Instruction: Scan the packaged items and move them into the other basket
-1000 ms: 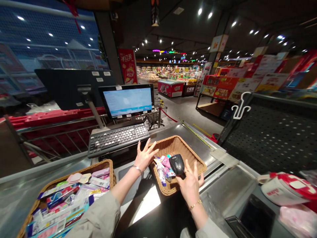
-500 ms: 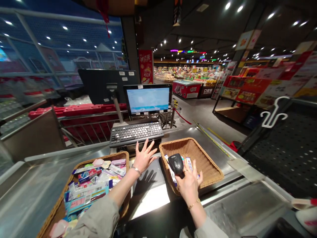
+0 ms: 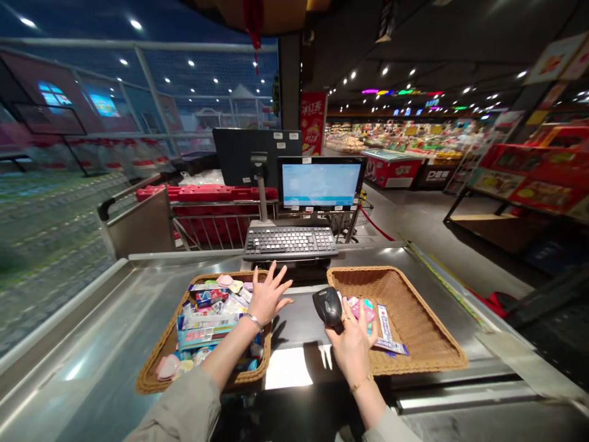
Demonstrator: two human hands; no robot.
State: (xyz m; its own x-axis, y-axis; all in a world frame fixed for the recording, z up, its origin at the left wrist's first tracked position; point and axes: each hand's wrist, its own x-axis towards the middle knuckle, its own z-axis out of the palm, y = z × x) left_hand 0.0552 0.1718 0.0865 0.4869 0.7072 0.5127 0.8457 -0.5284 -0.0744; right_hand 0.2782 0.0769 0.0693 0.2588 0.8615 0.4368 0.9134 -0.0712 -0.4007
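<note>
My left hand [image 3: 267, 299] is empty, fingers spread, above the right edge of a wicker basket [image 3: 154, 366]. That basket holds a heap of small packaged goods [image 3: 207, 319], among them a blue-and-red box and a long light-blue pack. My right hand [image 3: 352, 347] grips a black handheld barcode scanner [image 3: 327, 306], its head pointing up and away from me. Both are at the left side of a second wicker basket [image 3: 421, 319]. Inside this one lie a white-and-blue slim pack [image 3: 385, 325] and a pink pack [image 3: 361, 309], partly hidden behind my fingers.
A keyboard [image 3: 291, 242] and a lit monitor [image 3: 322, 183] stand behind the baskets, with a second dark screen [image 3: 239, 156] to their left. The metal counter [image 3: 92, 344] stretches to both sides. Beyond are a trolley, a red freezer [image 3: 396, 169] and shelves.
My view has turned left, so the scene sits farther right. My left hand has shifted towards the left basket, and my right hand with the scanner towards the right basket's left edge.
</note>
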